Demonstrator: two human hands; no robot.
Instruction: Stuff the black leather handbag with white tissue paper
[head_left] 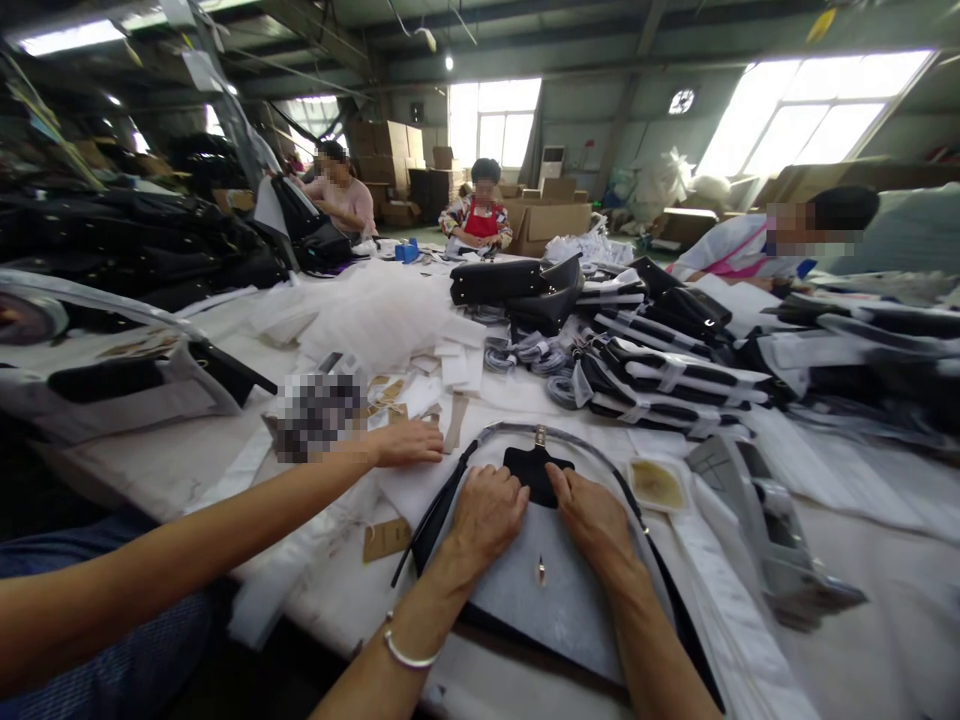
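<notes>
A black handbag lies on the table in front of me, its front covered by a pale grey sheet with a small gold clasp showing through. Its wrapped handle arches beyond the top edge. My left hand has its fingers curled at the bag's upper edge, left of a black tab with a gold fitting. On the tab's right side, my right hand grips with the thumb on top; its other fingers are mostly hidden.
A co-worker's arm reaches in from the left. Brown tags and white papers lie beside the bag. To its right stand a small dish and a grey metal holder. Black bags are piled behind; several people work around the table.
</notes>
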